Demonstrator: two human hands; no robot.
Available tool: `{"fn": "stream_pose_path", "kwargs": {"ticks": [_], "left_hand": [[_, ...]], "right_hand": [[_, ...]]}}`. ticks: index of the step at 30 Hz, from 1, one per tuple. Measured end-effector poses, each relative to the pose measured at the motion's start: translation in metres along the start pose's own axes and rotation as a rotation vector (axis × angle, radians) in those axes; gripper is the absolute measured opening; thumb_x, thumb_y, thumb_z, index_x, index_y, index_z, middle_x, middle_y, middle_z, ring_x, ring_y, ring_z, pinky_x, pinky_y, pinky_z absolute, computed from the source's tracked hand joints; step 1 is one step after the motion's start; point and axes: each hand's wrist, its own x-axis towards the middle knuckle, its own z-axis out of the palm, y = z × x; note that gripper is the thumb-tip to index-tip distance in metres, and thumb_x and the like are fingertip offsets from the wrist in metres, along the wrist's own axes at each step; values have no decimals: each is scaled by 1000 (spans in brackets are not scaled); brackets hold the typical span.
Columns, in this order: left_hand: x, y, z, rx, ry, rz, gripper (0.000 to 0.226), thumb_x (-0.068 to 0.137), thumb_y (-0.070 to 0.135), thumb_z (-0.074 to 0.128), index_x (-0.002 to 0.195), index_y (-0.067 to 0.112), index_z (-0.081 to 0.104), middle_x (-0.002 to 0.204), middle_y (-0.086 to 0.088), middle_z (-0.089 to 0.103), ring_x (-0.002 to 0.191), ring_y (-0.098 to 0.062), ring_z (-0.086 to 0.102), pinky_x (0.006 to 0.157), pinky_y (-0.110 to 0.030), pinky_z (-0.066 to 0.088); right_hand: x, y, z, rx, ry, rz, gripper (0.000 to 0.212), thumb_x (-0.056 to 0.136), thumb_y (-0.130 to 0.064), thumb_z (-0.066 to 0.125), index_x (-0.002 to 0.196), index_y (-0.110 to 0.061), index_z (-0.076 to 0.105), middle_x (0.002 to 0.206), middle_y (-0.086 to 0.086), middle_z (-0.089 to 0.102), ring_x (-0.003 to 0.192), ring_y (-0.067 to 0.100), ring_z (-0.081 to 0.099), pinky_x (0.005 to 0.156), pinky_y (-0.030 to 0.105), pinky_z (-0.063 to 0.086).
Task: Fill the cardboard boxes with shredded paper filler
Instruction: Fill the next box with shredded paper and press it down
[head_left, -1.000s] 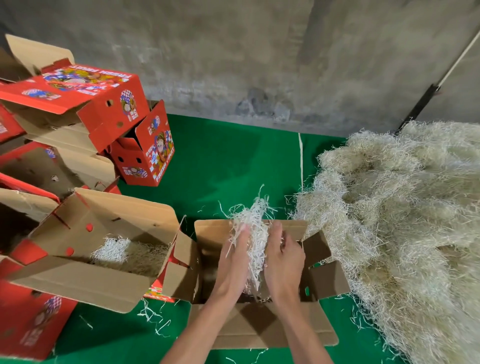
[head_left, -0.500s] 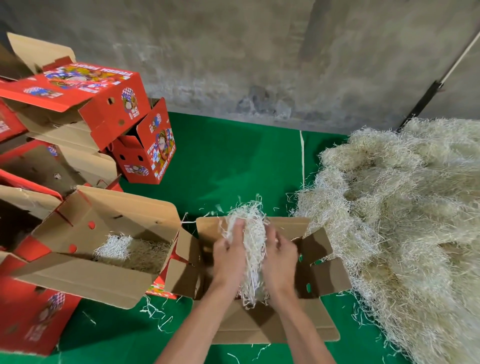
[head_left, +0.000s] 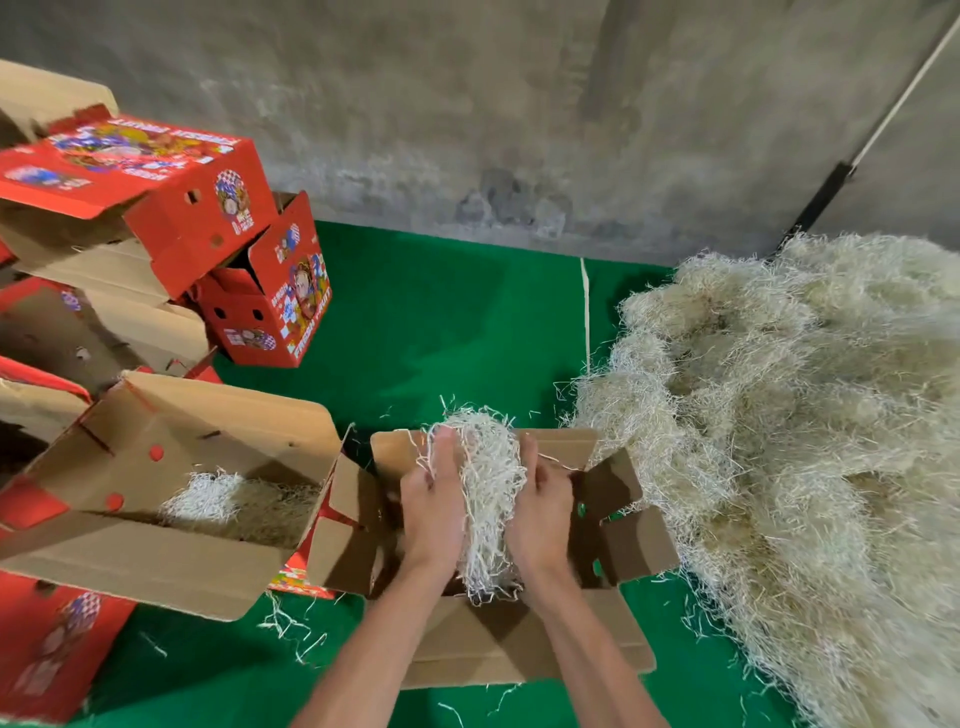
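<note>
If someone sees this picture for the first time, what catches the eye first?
Probably the big heap of shredded paper on the right. Next, the two hands, left hand and right hand, squeezing a clump of filler over the open box. Red printed boxes stack at left.

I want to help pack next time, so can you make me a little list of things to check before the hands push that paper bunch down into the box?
1. Both hands hold the bunch: left hand and right hand grip the shredded paper bunch from either side. Ok.
2. Bunch is over the open box, not beside it. Ok.
3. Box flaps are folded out of the way. Ok.
4. Room left inside this box: hands and paper hide the bottom. Cannot tell.
5. More filler nearby: big paper pile lies to the right. Ok.
6. Neighbouring box on the left already has filler. Ok.
</note>
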Motion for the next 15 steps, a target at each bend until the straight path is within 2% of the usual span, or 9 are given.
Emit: {"fn": "stream_pose_path", "kwargs": {"ticks": [3,6,9,11,13,15], "left_hand": [[13,3,-16,-44,110,-69,64,80,83,47,67,23,30,48,10,28,44,-12,26,46,-29,25],[19,4,-19,-92,218,-95,59,82,80,49,71,25,29,53,11,30,45,-8,27,54,-31,25],[22,8,-22,-76,201,-70,63,82,79,51,66,23,26,42,10,27,36,-5,24,54,-31,24],[25,10,-26,-58,156,-47,66,81,79,51,63,22,23,41,7,28,37,-6,29,52,-28,28],[25,11,-26,-104,162,-46,65,81,76,52,65,22,20,41,8,26,35,-6,25,48,-27,31],[21,12,-24,-80,178,-49,62,84,75,51,68,23,22,39,9,25,33,-6,24,52,-31,25]], "right_hand": [[8,3,-21,44,62,54,60,102,-53,37,56,-16,45,44,-2,35,39,17,26,41,28,24],[9,1,-24,64,114,71,58,104,-51,38,54,-22,41,44,-5,31,40,14,23,43,29,21],[8,-2,-22,101,71,71,56,103,-51,43,55,-21,43,46,-4,32,41,13,23,41,29,19],[10,-3,-26,113,62,69,55,104,-48,44,57,-18,43,46,-3,32,41,13,22,41,30,18],[11,-3,-28,116,79,73,55,104,-46,44,58,-16,44,46,-3,32,41,13,23,41,30,19],[10,-2,-29,109,88,81,55,104,-47,44,61,-11,46,47,-1,33,40,13,23,41,31,20]]}}
